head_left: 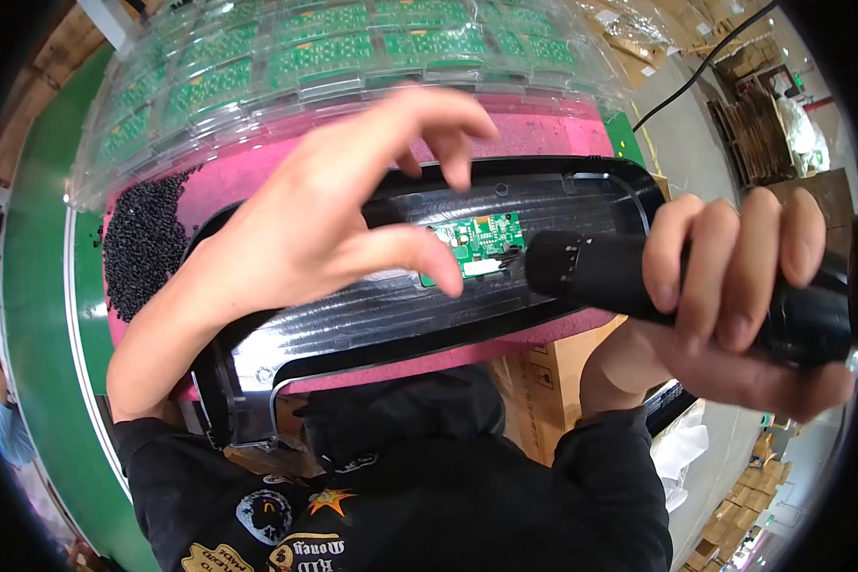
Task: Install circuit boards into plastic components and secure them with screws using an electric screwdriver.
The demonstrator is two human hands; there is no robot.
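A black plastic housing (553,195), long and shallow with a raised rim, lies across the work surface. Inside it sits a small green circuit board (495,232) with a white connector on its lower edge. My left hand (329,186) hovers over the housing, blurred, its thumb and fingers apart and nothing between them. To the right, my right hand (734,276) wraps round a thick black electric screwdriver (596,270). Its collared nose points left at the board. Small dark parts by the connector are too blurred to tell from a tool tip.
A heap of small black screws (148,243) lies left of the housing on a pink mat (543,129). Clear plastic trays (276,67) of green boards stand behind. A black cable (705,67) hangs at upper right; a cardboard box (553,381) stands below the mat.
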